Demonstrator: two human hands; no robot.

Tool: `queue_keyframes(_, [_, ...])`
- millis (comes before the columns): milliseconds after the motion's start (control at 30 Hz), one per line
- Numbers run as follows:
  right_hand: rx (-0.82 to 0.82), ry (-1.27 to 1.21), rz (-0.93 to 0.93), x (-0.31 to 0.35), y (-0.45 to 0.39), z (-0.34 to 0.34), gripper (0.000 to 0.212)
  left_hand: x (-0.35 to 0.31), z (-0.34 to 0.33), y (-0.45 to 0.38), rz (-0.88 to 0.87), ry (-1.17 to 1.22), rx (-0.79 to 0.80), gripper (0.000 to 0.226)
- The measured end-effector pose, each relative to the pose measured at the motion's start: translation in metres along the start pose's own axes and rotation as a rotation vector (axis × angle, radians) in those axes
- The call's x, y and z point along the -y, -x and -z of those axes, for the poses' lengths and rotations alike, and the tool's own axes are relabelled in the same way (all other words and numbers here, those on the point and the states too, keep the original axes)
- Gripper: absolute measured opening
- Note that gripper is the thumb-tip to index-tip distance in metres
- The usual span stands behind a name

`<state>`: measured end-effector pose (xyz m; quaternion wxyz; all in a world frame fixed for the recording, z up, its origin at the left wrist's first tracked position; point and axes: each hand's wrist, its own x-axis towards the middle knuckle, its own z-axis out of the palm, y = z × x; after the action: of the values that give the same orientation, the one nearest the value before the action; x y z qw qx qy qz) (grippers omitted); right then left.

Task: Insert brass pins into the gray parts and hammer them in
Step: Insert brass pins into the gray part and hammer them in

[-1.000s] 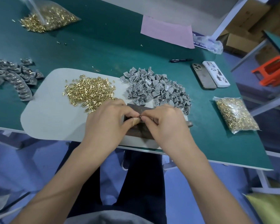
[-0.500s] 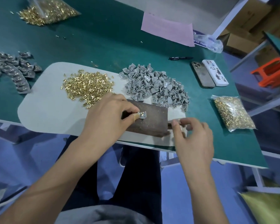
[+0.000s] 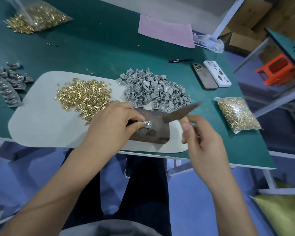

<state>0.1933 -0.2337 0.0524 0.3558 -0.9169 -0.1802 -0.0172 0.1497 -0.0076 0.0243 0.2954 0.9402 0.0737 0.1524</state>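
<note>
My left hand (image 3: 112, 123) pinches a gray part (image 3: 148, 124) with a brass pin in it and holds it flat on a dark metal block (image 3: 153, 133). My right hand (image 3: 201, 138) grips the wooden handle of a hammer (image 3: 180, 113), whose blurred dark head hangs just above and to the right of the part. A loose pile of brass pins (image 3: 83, 96) lies on the pale mat (image 3: 41, 126) left of the block. Behind the block sits a heap of gray parts (image 3: 153, 91).
Finished gray parts (image 3: 5, 86) lie at the far left. Bags of brass pins lie at the back left (image 3: 36, 17) and at the right (image 3: 237, 113). Two phones (image 3: 211, 75), a pen (image 3: 180, 60) and pink paper (image 3: 165, 30) lie behind. The table edge (image 3: 211, 160) runs close to me.
My right hand left the part, took up the hammer lying to the right of the block and raised it over the part. My left hand keeps holding the part on the block.
</note>
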Motion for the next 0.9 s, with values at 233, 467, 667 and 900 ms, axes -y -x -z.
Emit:
queue_keyframes(233, [-0.198,0.279,0.227,0.029,-0.002,-0.009,0.025,-0.003,0.002,0.000,-0.013,-0.039,-0.018,0.009])
queue_keyframes(467, [-0.180,0.349,0.281,0.031,-0.006,-0.011,0.028,-0.002,0.002,0.000,-0.034,-0.079,-0.018,0.013])
queue_keyframes(667, [-0.129,0.383,0.281,0.034,-0.007,-0.013,0.031,0.001,-0.001,0.000,-0.040,-0.079,-0.042,0.009])
queue_keyframes(900, [-0.112,0.363,0.274,0.035,-0.005,-0.015,0.025,0.003,0.000,-0.002,-0.067,-0.099,-0.050,0.007])
